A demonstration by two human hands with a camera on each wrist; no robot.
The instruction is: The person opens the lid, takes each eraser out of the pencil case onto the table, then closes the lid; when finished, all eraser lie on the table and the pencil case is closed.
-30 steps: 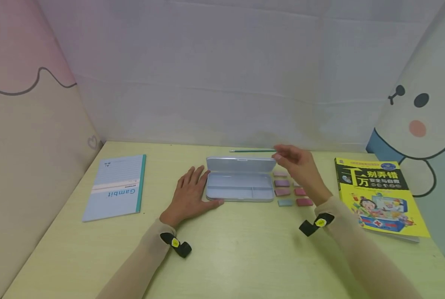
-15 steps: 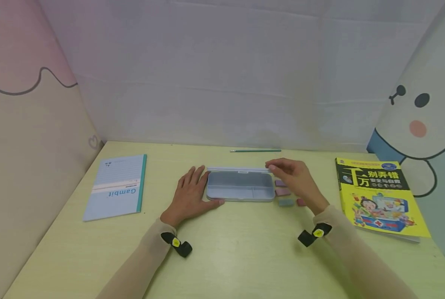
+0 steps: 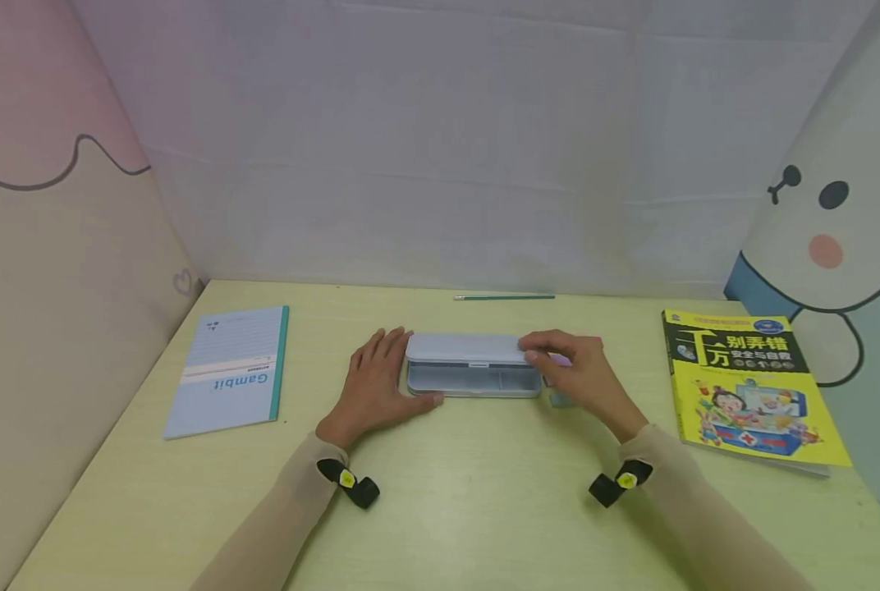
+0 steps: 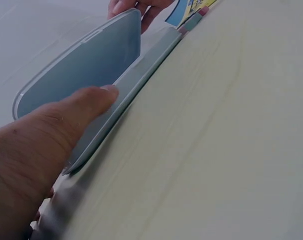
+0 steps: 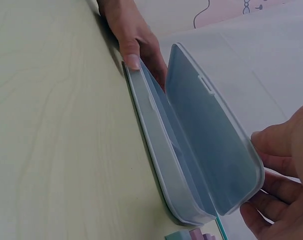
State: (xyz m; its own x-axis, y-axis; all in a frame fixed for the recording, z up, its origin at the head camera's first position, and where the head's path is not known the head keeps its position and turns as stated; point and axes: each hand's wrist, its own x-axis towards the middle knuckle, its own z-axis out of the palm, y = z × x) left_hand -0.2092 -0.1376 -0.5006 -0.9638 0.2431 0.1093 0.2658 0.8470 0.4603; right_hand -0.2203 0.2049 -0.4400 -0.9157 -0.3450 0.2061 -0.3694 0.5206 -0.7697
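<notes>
Right hand (image 3: 576, 373) pinching lid (image 3: 464, 348); left hand (image 3: 376, 386) apparently bracing case (image 3: 474, 380).

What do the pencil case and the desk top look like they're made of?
The pencil case looks like thin moulded plastic, pale blue-grey: its lid is translucent and frosted, with rounded corners and a moulded catch. The desk top looks like light wood or a wood-look laminate, matt, with faint grain lines; which of the two I cannot tell.
</notes>
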